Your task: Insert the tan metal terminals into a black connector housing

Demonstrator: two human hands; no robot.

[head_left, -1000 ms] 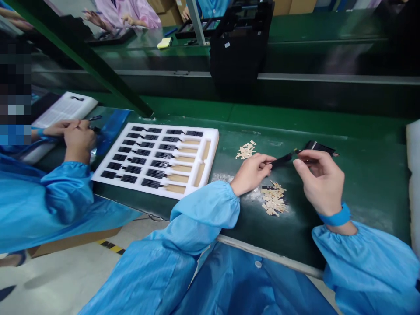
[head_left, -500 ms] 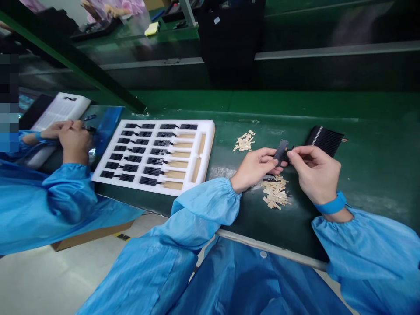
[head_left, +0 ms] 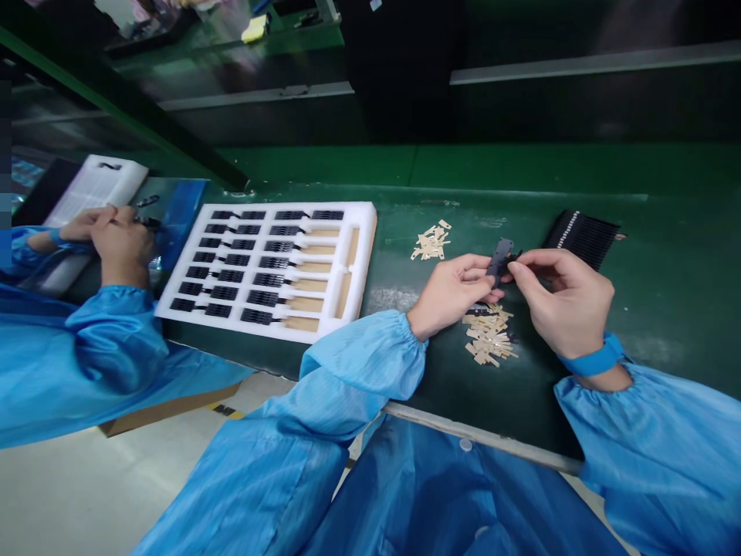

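Note:
Between thumb and fingers my left hand (head_left: 455, 287) holds a flat dark grey plastic part (head_left: 499, 261) upright. My right hand (head_left: 570, 297) is closed in a pinch at that part's right edge, on a small black piece (head_left: 512, 258) too small to name. Below both hands lies a pile of small cream-coloured strips (head_left: 489, 340), with a dark piece partly hidden at its top. A smaller heap of the same strips (head_left: 431, 241) sits behind my left hand. Just behind my right hand is a row of black parts (head_left: 583, 238), partly covered by the hand.
A white foam tray (head_left: 266, 270) with black parts in its slots lies to the left on the green table (head_left: 665, 309). Farther left, a co-worker's hands (head_left: 121, 235) work beside another white foam block (head_left: 96, 185). A green post (head_left: 144, 108) slants down behind the tray.
The view has shifted slightly. My right hand has moved a little to the right and its wrist has turned slightly, while my left hand keeps the grey part in nearly the same place.

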